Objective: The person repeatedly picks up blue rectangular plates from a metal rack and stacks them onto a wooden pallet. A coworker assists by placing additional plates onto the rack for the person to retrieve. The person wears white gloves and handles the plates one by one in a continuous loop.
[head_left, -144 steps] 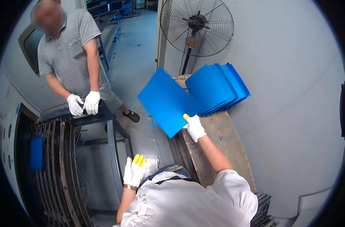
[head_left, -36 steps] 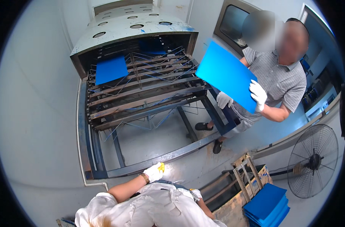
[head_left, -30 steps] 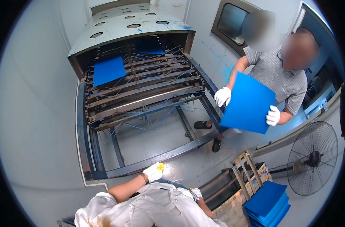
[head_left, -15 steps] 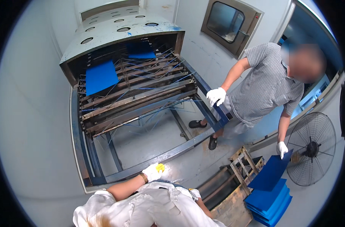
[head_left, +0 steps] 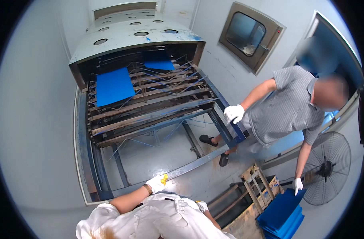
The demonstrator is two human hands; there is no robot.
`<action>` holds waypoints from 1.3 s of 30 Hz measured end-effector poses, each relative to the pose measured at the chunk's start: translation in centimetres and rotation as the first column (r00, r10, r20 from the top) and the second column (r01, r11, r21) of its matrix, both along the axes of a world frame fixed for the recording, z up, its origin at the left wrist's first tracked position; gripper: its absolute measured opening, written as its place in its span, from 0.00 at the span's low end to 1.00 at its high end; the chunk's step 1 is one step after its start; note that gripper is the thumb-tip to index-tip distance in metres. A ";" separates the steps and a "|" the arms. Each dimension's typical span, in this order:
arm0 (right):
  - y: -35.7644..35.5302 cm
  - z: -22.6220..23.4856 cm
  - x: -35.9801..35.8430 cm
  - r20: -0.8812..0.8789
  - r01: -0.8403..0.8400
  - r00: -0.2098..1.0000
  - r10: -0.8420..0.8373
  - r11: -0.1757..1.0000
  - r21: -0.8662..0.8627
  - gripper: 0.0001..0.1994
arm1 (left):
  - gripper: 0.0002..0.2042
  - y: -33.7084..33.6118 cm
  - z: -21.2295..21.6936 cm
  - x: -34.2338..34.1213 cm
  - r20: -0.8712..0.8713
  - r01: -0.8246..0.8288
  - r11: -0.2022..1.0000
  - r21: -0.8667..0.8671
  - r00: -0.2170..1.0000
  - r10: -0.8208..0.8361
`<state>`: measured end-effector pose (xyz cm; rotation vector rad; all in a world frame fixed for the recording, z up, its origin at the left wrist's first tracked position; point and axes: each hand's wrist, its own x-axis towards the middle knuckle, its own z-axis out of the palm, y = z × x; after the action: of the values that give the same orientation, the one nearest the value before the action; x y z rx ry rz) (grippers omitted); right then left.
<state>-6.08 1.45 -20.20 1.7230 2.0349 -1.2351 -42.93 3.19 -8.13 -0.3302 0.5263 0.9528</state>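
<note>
Left hand [head_left: 156,184] half open by the front rail [head_left: 198,161], nothing visible in it; right hand [head_left: 203,205] mostly hidden, can't tell. Blue stack [head_left: 281,217]'s on the tabletop [head_left: 245,224] under the co-worker's hand [head_left: 297,185]; I'd square its edges gently.

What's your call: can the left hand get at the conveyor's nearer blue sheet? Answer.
Probably not without leaning closer: the near frame bar and crossbars lie between the left hand and that blue sheet.

blue sheet stack [head_left: 278,217]: smooth, matt, material unclear | left hand [head_left: 155,184]: matt cloth-gloved | slats [head_left: 150,116]: dull, worn metal | hood [head_left: 120,40]: painted metal, flecked | floor [head_left: 144,161]: smooth, glossy | counter [head_left: 246,221]: rough, wood-like
</note>
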 end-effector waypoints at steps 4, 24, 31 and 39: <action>2.0 -0.6 -1.9 0.064 -0.190 0.980 0.186 0.980 0.065 0.06 | 0.08 0.1 -0.7 -1.9 -0.237 -0.172 0.979 -0.107 0.961 0.143; 13.5 17.0 -23.9 -0.503 0.167 0.567 -0.652 0.689 -0.705 0.17 | 0.12 -1.2 -1.0 -11.5 -0.329 -0.213 0.970 -0.121 0.930 0.163; 17.9 30.5 -42.9 -0.734 -0.344 0.410 -0.541 0.654 -0.674 0.21 | 0.17 -1.3 4.5 -12.5 -0.909 0.810 0.584 -0.055 -0.283 0.306; 22.3 27.5 -58.4 -0.606 -0.266 0.170 -0.777 0.556 -0.788 0.12 | 0.14 -2.3 -1.5 -14.4 -0.961 0.161 0.974 0.160 0.250 0.117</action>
<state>-64.52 23.76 7.34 0.7558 0.7336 -3.3683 -57.34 0.93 -9.59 0.6040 1.5790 1.1095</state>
